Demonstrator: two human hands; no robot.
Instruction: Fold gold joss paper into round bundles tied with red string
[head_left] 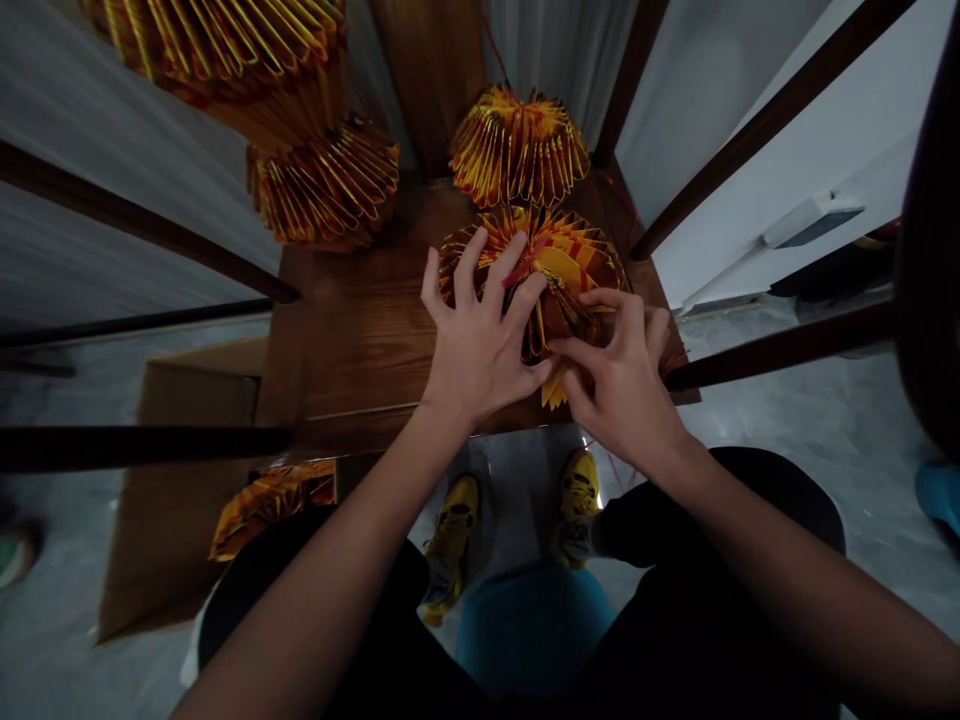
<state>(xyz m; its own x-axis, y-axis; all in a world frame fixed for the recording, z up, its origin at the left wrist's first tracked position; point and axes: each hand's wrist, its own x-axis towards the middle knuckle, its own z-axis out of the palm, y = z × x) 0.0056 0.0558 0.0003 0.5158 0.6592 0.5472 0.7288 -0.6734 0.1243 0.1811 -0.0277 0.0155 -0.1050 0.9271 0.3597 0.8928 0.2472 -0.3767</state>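
A fan-folded ornament of yellow and red paper (pixel 564 262) lies on the wooden table (pixel 352 340) in front of me. My left hand (pixel 480 335) rests on its left side with fingers spread over the folds, and a red thread crosses by my fingertips. At the ornament's near edge my right hand (pixel 619 375) pinches yellow paper folds between thumb and fingers. Both hands touch the same ornament.
Two finished folded paper ornaments (pixel 519 145) (pixel 324 182) stand at the table's back, another hangs at top left (pixel 225 45). More folded paper (pixel 274 500) lies in a cardboard box (pixel 180 470) on the floor left. Dark wooden bars cross both sides. A blue stool (pixel 532 625) sits below me.
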